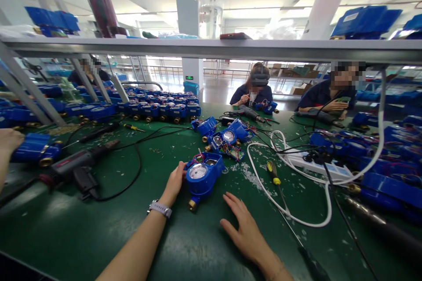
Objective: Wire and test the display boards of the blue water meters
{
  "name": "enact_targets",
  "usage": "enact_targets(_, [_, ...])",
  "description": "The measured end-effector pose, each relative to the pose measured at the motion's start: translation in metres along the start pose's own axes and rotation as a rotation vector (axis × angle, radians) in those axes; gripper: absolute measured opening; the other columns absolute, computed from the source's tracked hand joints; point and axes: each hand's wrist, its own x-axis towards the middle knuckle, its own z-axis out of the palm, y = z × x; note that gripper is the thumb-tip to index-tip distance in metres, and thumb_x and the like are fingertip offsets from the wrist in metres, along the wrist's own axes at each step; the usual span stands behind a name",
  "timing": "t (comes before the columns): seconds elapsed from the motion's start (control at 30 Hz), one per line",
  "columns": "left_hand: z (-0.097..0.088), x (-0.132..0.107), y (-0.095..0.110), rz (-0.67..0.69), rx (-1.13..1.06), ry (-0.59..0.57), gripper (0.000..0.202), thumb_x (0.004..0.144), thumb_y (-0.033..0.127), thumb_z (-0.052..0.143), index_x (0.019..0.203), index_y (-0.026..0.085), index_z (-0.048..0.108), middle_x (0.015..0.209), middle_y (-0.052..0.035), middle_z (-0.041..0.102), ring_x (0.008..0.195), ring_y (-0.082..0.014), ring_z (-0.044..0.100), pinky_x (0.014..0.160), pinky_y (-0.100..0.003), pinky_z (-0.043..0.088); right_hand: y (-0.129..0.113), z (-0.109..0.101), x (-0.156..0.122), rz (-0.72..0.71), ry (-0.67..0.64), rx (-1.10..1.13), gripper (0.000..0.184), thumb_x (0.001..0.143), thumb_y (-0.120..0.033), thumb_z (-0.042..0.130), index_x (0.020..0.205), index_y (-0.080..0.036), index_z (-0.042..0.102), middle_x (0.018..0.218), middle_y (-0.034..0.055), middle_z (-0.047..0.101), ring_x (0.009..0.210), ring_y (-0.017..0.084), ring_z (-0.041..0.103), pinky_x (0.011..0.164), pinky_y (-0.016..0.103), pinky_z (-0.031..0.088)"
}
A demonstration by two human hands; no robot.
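Note:
A blue water meter [201, 178] with a round dial and a brass fitting rests on the green table in front of me. My left hand [175, 182], with a watch on its wrist, grips the meter's left side; some of its fingertips are hidden behind the body. To the right of the meter, my right hand [242, 226] hovers or lies over the tabletop, its fingers apart and holding nothing. Just behind stand more blue meters [227, 136], one with its wires and a green circuit board [235, 153] exposed.
A heat gun [82, 164] with a black cable lies left, near another person's hand [11, 140]. Right are a yellow-black screwdriver [273, 173], white cable [250, 171] and power strip [316, 164]. Rows of meters [158, 109] fill the back. A shelf [211, 46] spans above; co-workers sit opposite.

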Motion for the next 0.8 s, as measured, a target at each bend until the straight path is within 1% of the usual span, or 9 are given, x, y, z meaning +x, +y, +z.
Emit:
enact_targets(0.1, [0.001, 0.002, -0.004, 0.037, -0.036, 0.036, 0.071, 0.083, 0.075, 0.045, 0.119, 0.016, 0.058, 0.111, -0.0137, 0.067, 0.106, -0.0304, 0.064, 0.090, -0.042, 0.052, 0.000, -0.001, 0.000, 0.004, -0.013, -0.006, 0.058, 0.089, -0.037, 0.054, 0.142, -0.013, 0.047, 0.150, 0.0135, 0.039, 0.139, 0.027, 0.033, 0.117, 0.050, 0.021])
enact_targets(0.23, [0.001, 0.006, -0.005, 0.110, -0.094, 0.059, 0.067, 0.091, 0.069, 0.033, 0.133, 0.019, 0.043, 0.127, -0.0150, 0.060, 0.117, -0.0287, 0.060, 0.097, -0.043, 0.049, 0.002, -0.002, 0.001, 0.007, -0.007, 0.010, 0.055, 0.090, -0.038, 0.052, 0.140, -0.014, 0.049, 0.149, 0.0136, 0.040, 0.138, 0.027, 0.035, 0.117, 0.050, 0.023])
enact_targets(0.37, [0.002, 0.004, -0.001, 0.245, -0.078, 0.078, 0.070, 0.091, 0.069, 0.036, 0.141, 0.021, 0.035, 0.148, -0.0145, 0.041, 0.137, -0.0296, 0.041, 0.113, -0.044, 0.035, 0.004, -0.002, 0.000, 0.000, 0.030, 0.060, 0.053, 0.089, -0.037, 0.054, 0.137, -0.016, 0.053, 0.145, 0.0131, 0.045, 0.135, 0.028, 0.039, 0.115, 0.051, 0.027])
enact_targets(0.47, [0.004, -0.008, 0.007, 0.376, -0.028, 0.040, 0.080, 0.086, 0.073, 0.042, 0.145, 0.020, 0.033, 0.154, -0.0141, 0.032, 0.142, -0.0313, 0.032, 0.117, -0.046, 0.025, 0.006, -0.001, -0.001, -0.013, 0.081, 0.135, 0.051, 0.087, -0.036, 0.056, 0.135, -0.018, 0.055, 0.142, 0.0123, 0.049, 0.133, 0.029, 0.042, 0.113, 0.052, 0.031])
enact_targets(0.57, [0.005, -0.022, 0.015, 0.576, 0.123, -0.051, 0.091, 0.077, 0.076, 0.054, 0.145, 0.019, 0.035, 0.154, -0.0145, 0.033, 0.141, -0.0342, 0.032, 0.119, -0.049, 0.020, 0.009, 0.000, -0.001, 0.007, 0.167, 0.278, 0.049, 0.085, -0.036, 0.060, 0.131, -0.020, 0.058, 0.138, 0.0111, 0.054, 0.130, 0.029, 0.046, 0.112, 0.052, 0.031])
enact_targets(0.67, [0.005, -0.031, 0.021, 0.830, 0.392, -0.150, 0.080, 0.083, 0.067, 0.053, 0.146, 0.021, 0.035, 0.149, -0.0146, 0.041, 0.138, -0.0349, 0.038, 0.119, -0.052, 0.018, 0.013, 0.000, 0.002, 0.052, 0.226, 0.382, 0.048, 0.087, -0.040, 0.059, 0.131, -0.021, 0.058, 0.134, 0.0116, 0.057, 0.122, 0.029, 0.053, 0.108, 0.051, 0.038])
enact_targets(0.7, [0.006, -0.033, 0.022, 0.870, 0.438, -0.164, 0.075, 0.086, 0.063, 0.052, 0.146, 0.022, 0.034, 0.148, -0.0147, 0.043, 0.136, -0.0346, 0.041, 0.118, -0.053, 0.021, 0.014, 0.001, 0.002, 0.061, 0.232, 0.394, 0.048, 0.088, -0.041, 0.057, 0.131, -0.020, 0.057, 0.133, 0.0122, 0.057, 0.120, 0.029, 0.055, 0.105, 0.050, 0.041])
enact_targets(0.73, [0.007, -0.034, 0.023, 0.869, 0.436, -0.161, 0.072, 0.087, 0.058, 0.053, 0.146, 0.022, 0.033, 0.146, -0.0146, 0.045, 0.133, -0.0337, 0.046, 0.116, -0.052, 0.026, 0.015, 0.001, 0.003, 0.066, 0.235, 0.400, 0.048, 0.089, -0.041, 0.056, 0.132, -0.019, 0.056, 0.132, 0.0129, 0.058, 0.117, 0.029, 0.057, 0.103, 0.049, 0.043])
enact_targets(0.8, [0.009, -0.035, 0.023, 0.793, 0.360, -0.096, 0.068, 0.089, 0.049, 0.056, 0.146, 0.023, 0.030, 0.145, -0.0144, 0.045, 0.127, -0.0309, 0.052, 0.111, -0.049, 0.036, 0.015, 0.001, 0.004, 0.072, 0.243, 0.419, 0.048, 0.089, -0.042, 0.055, 0.131, -0.018, 0.056, 0.130, 0.0135, 0.059, 0.115, 0.028, 0.058, 0.101, 0.048, 0.045])
